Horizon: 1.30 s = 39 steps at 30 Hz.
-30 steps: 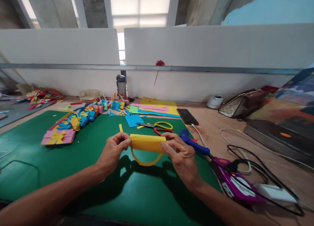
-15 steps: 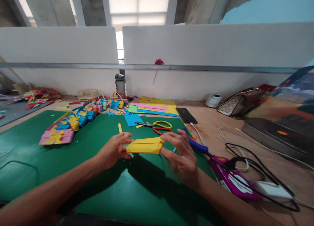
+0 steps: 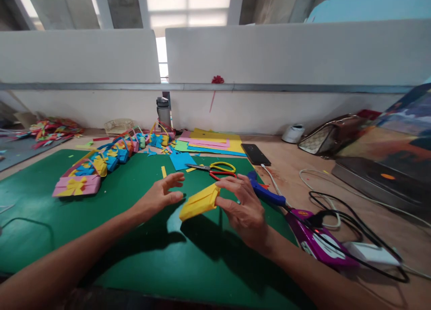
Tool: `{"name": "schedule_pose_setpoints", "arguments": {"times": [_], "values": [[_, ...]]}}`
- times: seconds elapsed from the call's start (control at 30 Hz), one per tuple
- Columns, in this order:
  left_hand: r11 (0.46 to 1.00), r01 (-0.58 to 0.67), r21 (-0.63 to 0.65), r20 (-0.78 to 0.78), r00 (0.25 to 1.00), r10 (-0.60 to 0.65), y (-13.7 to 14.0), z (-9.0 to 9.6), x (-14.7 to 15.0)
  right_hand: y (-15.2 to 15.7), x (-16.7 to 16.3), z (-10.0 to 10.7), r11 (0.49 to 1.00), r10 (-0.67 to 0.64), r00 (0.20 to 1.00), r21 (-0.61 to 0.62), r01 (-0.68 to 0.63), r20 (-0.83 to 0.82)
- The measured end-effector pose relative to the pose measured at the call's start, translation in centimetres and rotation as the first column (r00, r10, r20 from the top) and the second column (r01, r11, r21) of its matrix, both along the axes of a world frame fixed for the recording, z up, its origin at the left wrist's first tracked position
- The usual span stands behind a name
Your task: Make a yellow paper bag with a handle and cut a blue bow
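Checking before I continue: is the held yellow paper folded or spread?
Folded: the yellow paper forms a compact packet with a seam along its length, held at one end by the right hand.

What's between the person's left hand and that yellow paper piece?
In the head view, no object: only a narrow gap, with green mat showing between the left hand and the yellow paper piece.

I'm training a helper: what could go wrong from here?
The folded yellow paper box is held at one end by the right hand alone, the left hand apart from it, so it might slip or crease.

The blue pistol-shaped glue gun lies near the right hand and could get bumped; so could the metal scissors with yellow and red handles.
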<state>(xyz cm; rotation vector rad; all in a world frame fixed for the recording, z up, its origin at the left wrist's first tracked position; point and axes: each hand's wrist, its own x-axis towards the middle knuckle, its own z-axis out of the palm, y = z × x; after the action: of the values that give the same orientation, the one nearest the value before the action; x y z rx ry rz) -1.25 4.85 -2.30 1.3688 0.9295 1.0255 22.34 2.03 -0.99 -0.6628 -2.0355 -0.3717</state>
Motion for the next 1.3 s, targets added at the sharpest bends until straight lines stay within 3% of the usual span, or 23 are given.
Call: {"name": "schedule_pose_setpoints", "arguments": {"times": [0.07, 0.17, 0.3, 0.63, 0.8, 0.97, 1.13, 1.3], "values": [[0.989, 0.118, 0.092, -0.113, 0.988, -0.108, 0.0, 0.0, -0.3, 0.0, -0.1, 0.0, 1.000, 0.016, 1.000, -0.016, -0.016, -0.006], [0.948, 0.290, 0.132, -0.254, 0.934, -0.251, -0.4, 0.1, -0.3, -0.1, -0.3, 0.1, 0.999, 0.030, 1.000, -0.045, -0.030, -0.010], [0.916, 0.379, 0.130, -0.369, 0.876, -0.310, -1.1, 0.3, 0.1, -0.3, -0.5, 0.1, 0.995, 0.051, 0.998, -0.081, -0.054, -0.042], [0.899, 0.426, 0.105, -0.254, 0.885, -0.390, -1.3, 0.7, 0.4, -0.4, -0.4, 0.1, 0.992, 0.065, 0.997, -0.108, -0.069, -0.044], [0.905, 0.389, 0.173, -0.311, 0.893, -0.324, -1.6, 0.8, 0.6, -0.2, -0.5, 0.0, 0.989, 0.072, 0.996, -0.122, -0.079, -0.058], [0.912, 0.362, 0.193, -0.350, 0.894, -0.281, -1.3, 0.1, 0.5, -0.2, -0.6, -0.3, 0.969, 0.041, 0.990, -0.237, -0.073, -0.136], [0.933, 0.234, 0.275, -0.421, 0.901, -0.102, -1.4, -0.3, 0.7, -0.7, -0.7, -0.8, 0.916, -0.052, 0.963, -0.396, -0.060, -0.266], [0.906, 0.171, 0.387, -0.450, 0.893, 0.024, -2.1, -0.4, 1.2, -1.2, -1.2, -1.1, 0.864, -0.049, 0.965, -0.495, -0.088, -0.257]]}}
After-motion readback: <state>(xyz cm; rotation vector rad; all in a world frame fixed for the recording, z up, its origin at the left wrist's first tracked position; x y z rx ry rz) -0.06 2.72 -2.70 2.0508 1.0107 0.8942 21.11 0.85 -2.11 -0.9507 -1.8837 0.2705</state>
